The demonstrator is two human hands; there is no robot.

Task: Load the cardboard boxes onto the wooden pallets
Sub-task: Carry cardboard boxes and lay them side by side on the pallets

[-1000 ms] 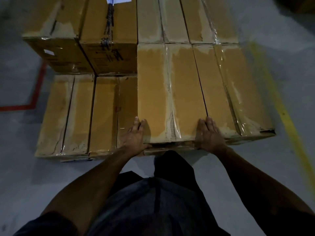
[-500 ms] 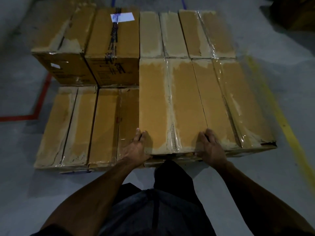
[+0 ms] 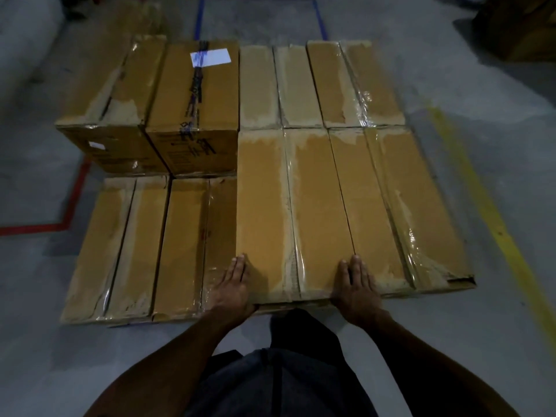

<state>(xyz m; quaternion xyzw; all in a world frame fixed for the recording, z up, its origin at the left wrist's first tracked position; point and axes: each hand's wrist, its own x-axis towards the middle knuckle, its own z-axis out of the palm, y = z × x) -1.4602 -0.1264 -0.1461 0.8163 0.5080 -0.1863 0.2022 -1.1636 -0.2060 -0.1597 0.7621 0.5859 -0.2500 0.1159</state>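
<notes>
both hands [image 3: 233, 288] [image 3: 356, 288] flat on cardboard box [image 3: 296, 212]

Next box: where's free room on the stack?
Free: the lower front-left carton tops, bordered by the taller labelled brown box behind and the front box under the left hand and right hand. Right half: full.

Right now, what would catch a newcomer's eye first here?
A block of tan cardboard boxes fills the middle of the grey floor, the nearest one with the left hand and right hand laid flat at its near corners. A white label shines on a far box.
</notes>
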